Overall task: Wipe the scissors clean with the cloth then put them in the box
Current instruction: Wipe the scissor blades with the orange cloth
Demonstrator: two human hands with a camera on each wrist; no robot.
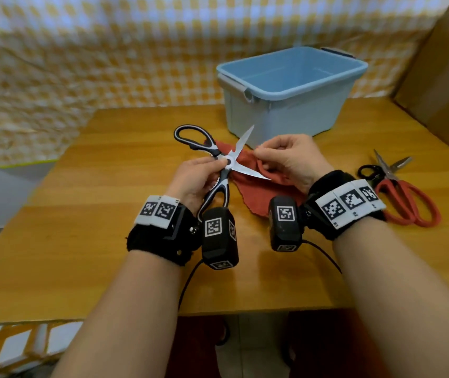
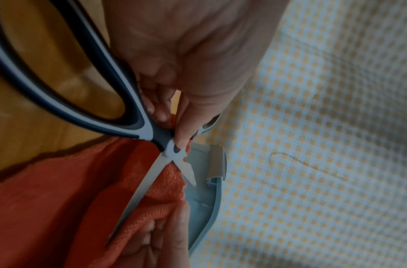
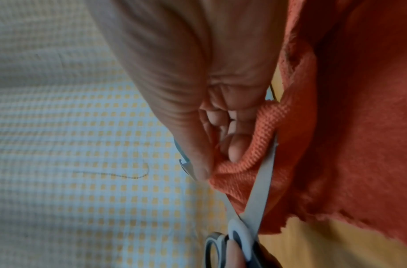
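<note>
Black-and-grey kitchen scissors (image 1: 227, 162) (image 2: 138, 127) (image 3: 262, 190) are held above the table with their blades spread wide. My left hand (image 1: 198, 175) (image 2: 181, 127) grips them at the pivot and lower handle. My right hand (image 1: 280, 159) (image 3: 211, 163) pinches a fold of the orange-red cloth (image 1: 245, 181) (image 2: 60, 199) (image 3: 335, 127) between the two blades, against the lower one. The rest of the cloth lies on the table. The empty light-blue box (image 1: 335, 85) (image 2: 204, 199) stands just behind the hands.
Red-handled scissors (image 1: 406, 197) and a small black-handled pair (image 1: 373, 170) lie on the wooden table (image 1: 81, 241) to the right. A cardboard box (image 1: 447, 77) stands at the far right. A yellow-checked sheet (image 1: 81, 50) hangs behind the table.
</note>
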